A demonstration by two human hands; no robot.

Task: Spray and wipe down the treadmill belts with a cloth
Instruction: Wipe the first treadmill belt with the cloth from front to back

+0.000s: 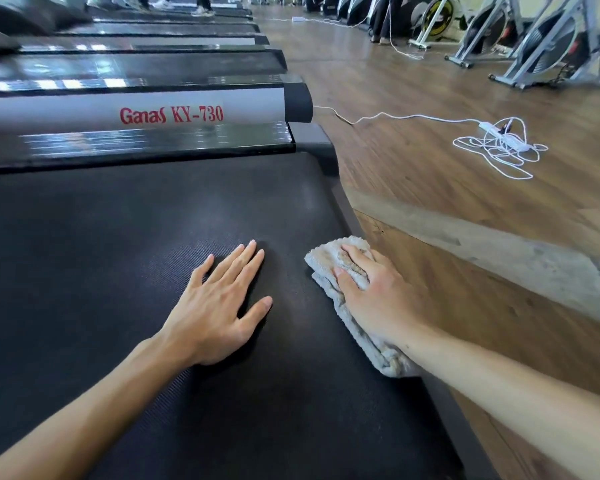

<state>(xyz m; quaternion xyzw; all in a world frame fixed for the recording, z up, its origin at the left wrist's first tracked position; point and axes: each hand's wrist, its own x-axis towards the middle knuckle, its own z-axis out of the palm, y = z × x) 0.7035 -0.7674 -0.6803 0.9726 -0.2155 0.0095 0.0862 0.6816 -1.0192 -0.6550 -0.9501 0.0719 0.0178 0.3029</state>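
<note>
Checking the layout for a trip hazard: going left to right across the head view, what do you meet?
left hand flat on the treadmill belt → right hand gripping the cloth → wooden floor → power strip with its tangled white cord.

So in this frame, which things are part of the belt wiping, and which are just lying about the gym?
Part of the job:
cloth, under the right hand
treadmill belt, with the left hand flat on it

Just lying about:
power strip and its tangled white cord
exercise bikes
</note>
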